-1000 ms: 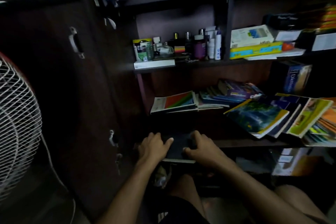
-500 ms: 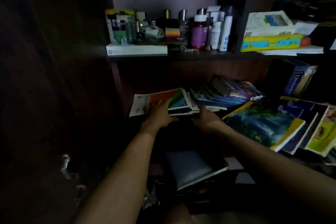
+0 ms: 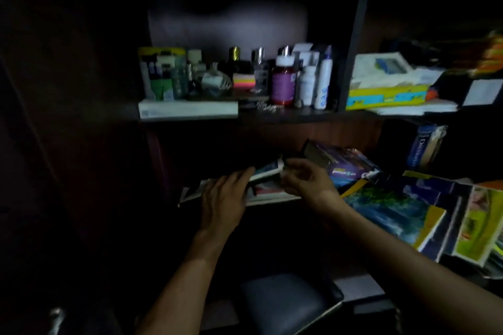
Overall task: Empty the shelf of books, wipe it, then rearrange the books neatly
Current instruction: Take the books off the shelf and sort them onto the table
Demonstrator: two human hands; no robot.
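Books (image 3: 268, 179) sit in a loose pile on the lower shelf (image 3: 275, 114), mid-frame, w/ both hands on them. Going L to R: far left is dark cabinet wall, nothing readable. Left hand (image 3: 224, 198) lies over the pile's left part, fingers fairly straight & spread, tips touching the edge of a thin white-edged book; palm covers some flat papers or thin books underneath, can't tell which. Right hand (image 3: 306, 179) is just beside it, fingers curled round the right end of that same raised book, thumb on top, so it's gripping it. The book is tilted up off the pile between the two hands. Behind the right hand a thick purple-covered book (image 3: 343, 163) lies at an angle. Further R a large book w/ a blue-green landscape cover (image 3: 392, 209) leans out over the shelf edge, overlapping a dark one & a yellow-green one (image 3: 479, 228). A dictionary (image 3: 424, 148) stands upright at the back right. On the upper shelf: bottles & small containers (image 3: 283, 81) in the left bay, a white box at its front edge, a yellow-blue box (image 3: 386, 95) w/ papers on top in the right bay. Low in frame, a dark book (image 3: 285, 304) lies flat below the shelf. Whole scene dim & blurred.
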